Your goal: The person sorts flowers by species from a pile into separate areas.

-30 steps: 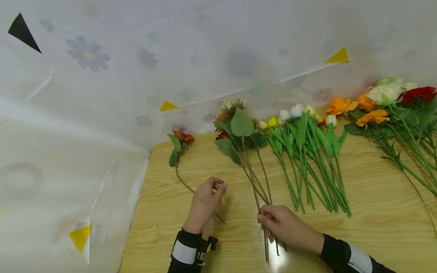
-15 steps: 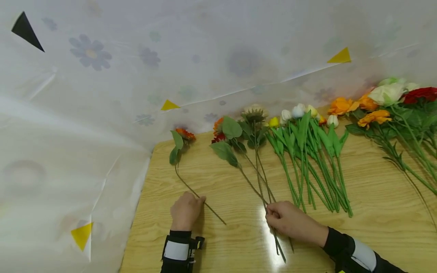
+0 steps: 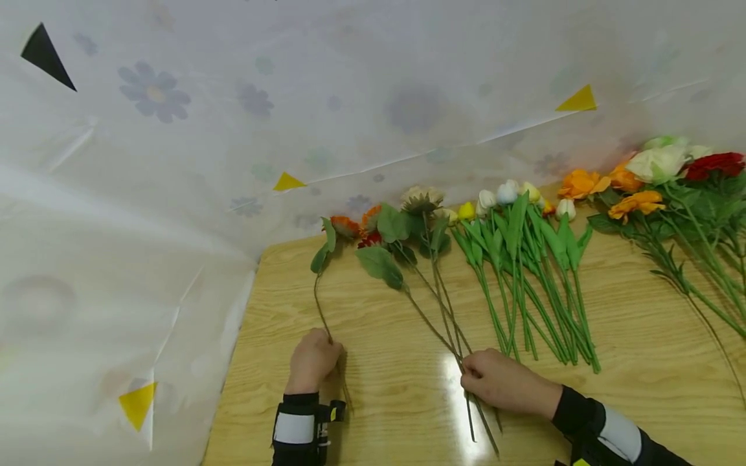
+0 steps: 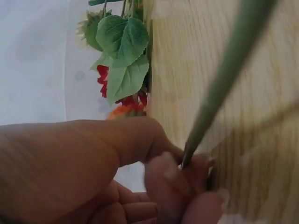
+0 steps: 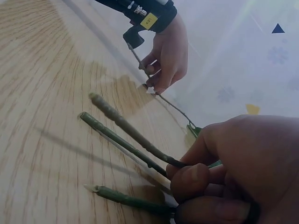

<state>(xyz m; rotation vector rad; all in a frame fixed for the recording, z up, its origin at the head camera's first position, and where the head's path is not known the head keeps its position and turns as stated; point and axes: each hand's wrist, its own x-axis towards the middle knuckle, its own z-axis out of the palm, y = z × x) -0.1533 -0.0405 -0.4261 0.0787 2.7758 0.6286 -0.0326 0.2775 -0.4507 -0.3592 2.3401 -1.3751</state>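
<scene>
My left hand (image 3: 313, 361) pinches the thin stem of an orange artificial flower (image 3: 345, 226) with dark green leaves. In the left wrist view, this stem (image 4: 219, 88) passes between thumb and fingertips. Over to the right, my right hand (image 3: 504, 382) grips the crossed lower stems (image 3: 447, 317) of several long-stemmed flowers. Their heads lie near the wall: a cream flower (image 3: 421, 198), a red flower (image 3: 370, 240) and another orange one. The right wrist view shows stem ends (image 5: 126, 128) sticking out past my fingers. The single orange flower's head lies close beside the bunch's heads.
Several tulips (image 3: 524, 259) with green stems lie right of the bunch on the wooden table (image 3: 280, 298). Farther right are orange peonies or similar blooms (image 3: 583, 183), a white rose-like flower (image 3: 658, 160) and a red one (image 3: 715, 163). A patterned white sheet (image 3: 326, 84) hangs behind.
My left hand came down onto the single flower's stem, took hold, and swung its head right toward the bunch. The bunch's stems shifted slightly right in my right hand and its heads spread out.
</scene>
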